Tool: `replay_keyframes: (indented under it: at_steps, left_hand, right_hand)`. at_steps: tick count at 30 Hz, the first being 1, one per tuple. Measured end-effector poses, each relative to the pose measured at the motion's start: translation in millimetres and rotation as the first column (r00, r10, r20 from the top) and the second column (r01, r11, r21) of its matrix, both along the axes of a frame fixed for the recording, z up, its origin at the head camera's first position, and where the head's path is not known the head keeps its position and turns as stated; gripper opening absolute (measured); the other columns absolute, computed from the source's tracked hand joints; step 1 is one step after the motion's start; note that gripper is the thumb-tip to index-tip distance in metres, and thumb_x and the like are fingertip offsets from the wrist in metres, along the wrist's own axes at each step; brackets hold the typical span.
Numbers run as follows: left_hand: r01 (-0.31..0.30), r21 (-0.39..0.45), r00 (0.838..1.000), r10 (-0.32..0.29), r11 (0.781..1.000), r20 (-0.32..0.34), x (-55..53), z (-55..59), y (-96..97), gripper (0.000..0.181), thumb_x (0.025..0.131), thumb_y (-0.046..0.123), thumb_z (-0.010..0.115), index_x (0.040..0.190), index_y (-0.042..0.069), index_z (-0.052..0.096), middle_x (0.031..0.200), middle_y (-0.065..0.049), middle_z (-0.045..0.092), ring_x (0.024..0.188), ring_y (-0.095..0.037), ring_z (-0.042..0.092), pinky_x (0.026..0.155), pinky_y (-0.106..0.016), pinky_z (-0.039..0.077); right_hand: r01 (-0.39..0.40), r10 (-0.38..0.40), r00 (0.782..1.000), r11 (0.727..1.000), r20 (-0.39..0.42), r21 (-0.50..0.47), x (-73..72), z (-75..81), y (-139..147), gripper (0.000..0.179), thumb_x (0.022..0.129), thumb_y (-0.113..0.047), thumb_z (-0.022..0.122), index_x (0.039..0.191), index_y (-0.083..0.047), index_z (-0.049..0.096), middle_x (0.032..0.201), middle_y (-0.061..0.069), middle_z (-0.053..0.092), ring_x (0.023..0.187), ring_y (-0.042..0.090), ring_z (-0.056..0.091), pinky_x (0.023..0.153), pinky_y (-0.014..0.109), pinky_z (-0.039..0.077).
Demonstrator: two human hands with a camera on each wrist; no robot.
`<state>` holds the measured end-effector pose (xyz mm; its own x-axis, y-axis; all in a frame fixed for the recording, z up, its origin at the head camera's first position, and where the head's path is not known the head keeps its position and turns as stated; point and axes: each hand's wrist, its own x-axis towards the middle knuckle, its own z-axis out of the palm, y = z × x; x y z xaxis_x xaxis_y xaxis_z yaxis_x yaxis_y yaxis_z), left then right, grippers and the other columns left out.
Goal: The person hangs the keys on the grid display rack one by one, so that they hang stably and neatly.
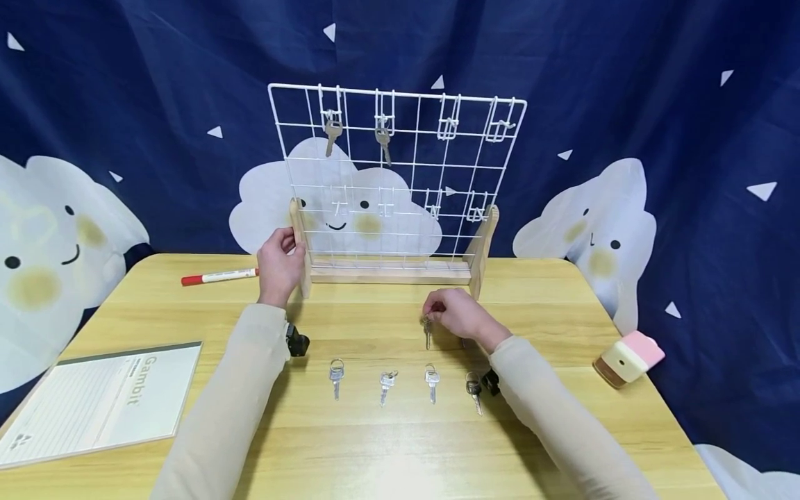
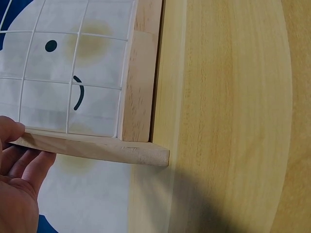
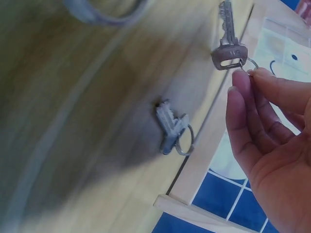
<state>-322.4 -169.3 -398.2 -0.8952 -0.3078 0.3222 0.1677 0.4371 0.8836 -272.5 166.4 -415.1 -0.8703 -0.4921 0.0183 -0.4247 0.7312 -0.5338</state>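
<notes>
My left hand (image 1: pixel 279 267) grips the left wooden upright (image 2: pixel 97 149) of a white wire grid rack, thumb on one side and fingers on the other. My right hand (image 1: pixel 461 314) pinches a small split ring (image 3: pixel 252 63) between thumb and fingertips, and a key (image 3: pixel 229 54) dangles from it over the table in front of the rack. Two keys, one at the far left (image 1: pixel 334 132) and one beside it (image 1: pixel 383 139), hang from hooks in the rack's top row. Closer to me, several ringed keys lie in a row, among them a silver one (image 1: pixel 336 373).
Other white hooks, such as the top right hook (image 1: pixel 498 130), carry no keys. A red-capped marker (image 1: pixel 220 277) lies left of the rack. On the left is a notebook (image 1: pixel 106 399); a pink, cream and brown box (image 1: pixel 628 359) stands at the right edge.
</notes>
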Motion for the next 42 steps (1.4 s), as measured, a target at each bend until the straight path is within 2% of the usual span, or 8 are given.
replay_keyframes:
  at_steps: [15,20,23,30,34,37,42]
  left_hand:
    - [-0.004,0.004,1.000,0.003,1.000,0.021,0.5,0.2,-0.3,0.033,0.096,0.004,0.058,0.128,-0.004,0.058,0.126,-0.020,0.062,0.119,-0.027,0.058,0.100,-0.032,0.049]
    - [-0.006,0.005,1.000,0.006,1.000,0.012,0.2,-0.8,-0.4,0.032,0.096,0.003,0.058,0.127,-0.004,0.059,0.125,-0.020,0.063,0.118,-0.027,0.059,0.101,-0.033,0.049]
    - [-0.005,0.004,1.000,0.005,1.000,0.013,0.0,-0.8,-0.1,0.031,0.096,0.003,0.058,0.127,-0.003,0.059,0.126,-0.020,0.063,0.118,-0.027,0.059,0.101,-0.033,0.049]
    - [-0.006,-0.001,1.000,0.006,1.000,0.004,-0.5,0.5,0.8,0.031,0.096,0.002,0.058,0.126,-0.004,0.059,0.125,-0.020,0.063,0.117,-0.028,0.059,0.101,-0.033,0.049]
    - [-0.003,-0.002,1.000,0.003,1.000,0.006,0.4,0.4,1.2,0.030,0.096,0.003,0.058,0.125,-0.004,0.060,0.124,-0.020,0.063,0.117,-0.028,0.060,0.100,-0.032,0.049]
    - [-0.004,0.000,1.000,0.004,1.000,0.009,0.5,0.0,1.6,0.030,0.096,0.003,0.058,0.125,-0.004,0.059,0.124,-0.020,0.063,0.117,-0.028,0.060,0.100,-0.032,0.049]
    - [-0.007,0.013,1.000,0.007,1.000,0.009,0.4,0.0,1.9,0.031,0.096,0.003,0.057,0.126,-0.005,0.059,0.125,-0.020,0.063,0.118,-0.027,0.059,0.100,-0.031,0.049]
  right_hand:
    - [-0.030,0.026,0.999,0.992,-0.034,-0.122,5.0,12.9,4.2,0.011,0.090,0.005,0.064,0.092,-0.003,0.071,0.081,0.006,0.066,0.071,0.013,0.058,0.065,0.029,0.053]
    - [-0.019,0.013,0.999,0.986,-0.033,-0.165,6.1,17.5,4.4,0.010,0.090,0.004,0.065,0.092,-0.003,0.071,0.083,0.006,0.068,0.071,0.013,0.059,0.063,0.029,0.055]
    - [-0.007,-0.003,0.998,0.982,-0.057,-0.188,6.4,20.3,4.1,0.011,0.088,0.004,0.068,0.092,-0.004,0.072,0.085,0.003,0.068,0.073,0.013,0.060,0.065,0.029,0.055]
    - [0.005,-0.053,0.984,0.962,-0.170,-0.274,3.6,27.6,3.3,0.010,0.090,0.004,0.068,0.093,-0.003,0.073,0.088,0.005,0.068,0.077,0.018,0.065,0.062,0.028,0.055]
    - [0.021,-0.077,0.982,0.952,-0.174,-0.305,2.2,32.0,3.9,0.010,0.090,0.005,0.067,0.094,-0.002,0.073,0.087,0.005,0.066,0.078,0.022,0.067,0.061,0.028,0.056]
    - [0.030,-0.085,0.982,0.950,-0.166,-0.310,1.7,36.8,5.3,0.010,0.090,0.004,0.067,0.095,-0.001,0.073,0.088,0.006,0.067,0.077,0.020,0.067,0.062,0.029,0.056]
    - [0.021,-0.095,0.973,0.945,-0.211,-0.325,-1.0,44.0,7.6,0.008,0.089,0.003,0.069,0.094,-0.001,0.074,0.088,0.007,0.067,0.076,0.015,0.064,0.065,0.028,0.056]
